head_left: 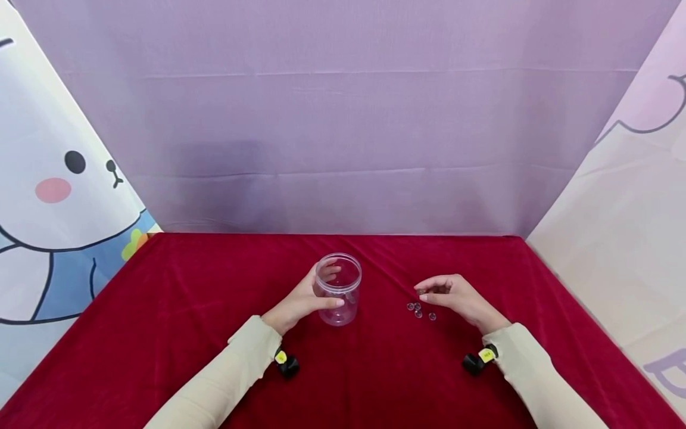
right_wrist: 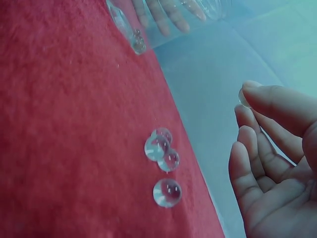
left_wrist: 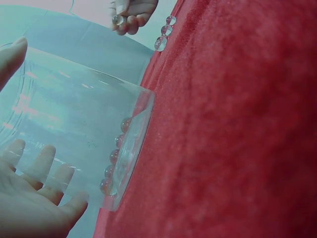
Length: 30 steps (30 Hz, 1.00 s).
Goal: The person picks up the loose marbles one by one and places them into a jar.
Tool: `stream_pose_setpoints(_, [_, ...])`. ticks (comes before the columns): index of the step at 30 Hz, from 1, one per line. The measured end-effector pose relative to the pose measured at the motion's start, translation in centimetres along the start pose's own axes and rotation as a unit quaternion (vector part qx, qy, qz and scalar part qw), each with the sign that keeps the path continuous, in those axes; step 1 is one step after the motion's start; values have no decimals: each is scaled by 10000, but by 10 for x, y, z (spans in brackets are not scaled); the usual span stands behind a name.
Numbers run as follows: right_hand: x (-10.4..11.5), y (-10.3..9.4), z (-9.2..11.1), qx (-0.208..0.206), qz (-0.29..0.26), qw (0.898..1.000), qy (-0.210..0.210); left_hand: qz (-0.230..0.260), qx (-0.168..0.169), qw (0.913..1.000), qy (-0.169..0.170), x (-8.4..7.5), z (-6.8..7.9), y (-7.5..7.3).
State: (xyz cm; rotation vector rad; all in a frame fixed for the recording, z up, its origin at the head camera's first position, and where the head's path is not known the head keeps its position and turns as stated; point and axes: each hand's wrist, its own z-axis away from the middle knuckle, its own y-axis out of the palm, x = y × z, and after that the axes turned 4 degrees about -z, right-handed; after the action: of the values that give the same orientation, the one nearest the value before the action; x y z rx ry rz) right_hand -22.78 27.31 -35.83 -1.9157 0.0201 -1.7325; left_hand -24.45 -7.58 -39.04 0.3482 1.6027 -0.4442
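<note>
My left hand [head_left: 301, 301] grips a clear plastic jar [head_left: 339, 313] around its side, thumb on the near side and fingers on the far side. The jar is lidless and upright on the cloth, or just above it; I cannot tell which. Several clear marbles [left_wrist: 114, 157] lie at its bottom. To the right, my right hand [head_left: 455, 296] pinches one clear marble [right_wrist: 243, 97] between thumb and fingertips, raised off the cloth. Below that hand several loose marbles [right_wrist: 167, 193] sit on the cloth, most of them clustered and one a little apart.
A red cloth [head_left: 375, 381] covers the table. Behind it hangs a lilac curtain [head_left: 343, 131], with a cartoon-printed sheet [head_left: 32, 143] on the left and a pale printed one [head_left: 632, 238] on the right. Both wrists carry small black cameras [head_left: 289, 366].
</note>
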Motion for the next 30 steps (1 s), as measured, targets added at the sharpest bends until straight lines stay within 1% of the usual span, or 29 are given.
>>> stream_pose_setpoints(7, [7,6,-3,-53,-147,9999,32,61,41,10000,-7,1,0,1])
stream_pose_setpoints(12, [12,11,-5,6,-241,9997,44,37,46,10000,-17,0,0,0])
stream_pose_setpoints(21, [21,18,-12,4,-201,9998,4,-28,0,10000,-52,-3,0,-1])
stream_pose_setpoints(30, [31,27,-19,-11,-229,9997,-63,-47,-29,10000,-54,-1,0,0])
